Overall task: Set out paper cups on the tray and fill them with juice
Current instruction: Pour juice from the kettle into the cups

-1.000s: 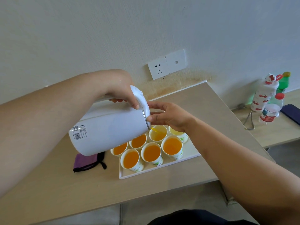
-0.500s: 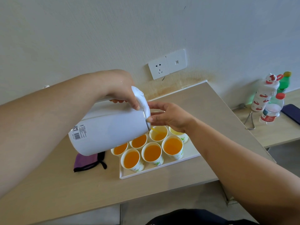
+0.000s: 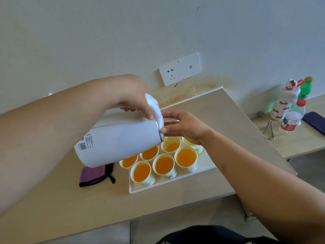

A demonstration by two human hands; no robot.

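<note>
A white jug (image 3: pixel 119 141) lies tilted almost flat over the white tray (image 3: pixel 202 170), its spout down over a paper cup (image 3: pixel 171 146) in the back row. My left hand (image 3: pixel 135 101) grips the jug's handle at the top. My right hand (image 3: pixel 186 127) holds its fingers against the jug's lid. A thin orange stream runs into that cup, which is partly full. Several cups (image 3: pixel 164 164) around it hold orange juice to near the rim. The far right cup (image 3: pixel 192 145) has only a pale bit at the bottom, half hidden by my right wrist.
A purple cloth with a black strap (image 3: pixel 94 174) lies left of the tray. A wall socket (image 3: pixel 170 73) is behind the table. On a lower desk at right stand bottles (image 3: pixel 283 101), a clear bottle with a red cap (image 3: pixel 292 118) and a dark phone (image 3: pixel 315 122).
The jug stays tilted over the same back-row cup and the juice keeps running. Both hands have barely shifted.
</note>
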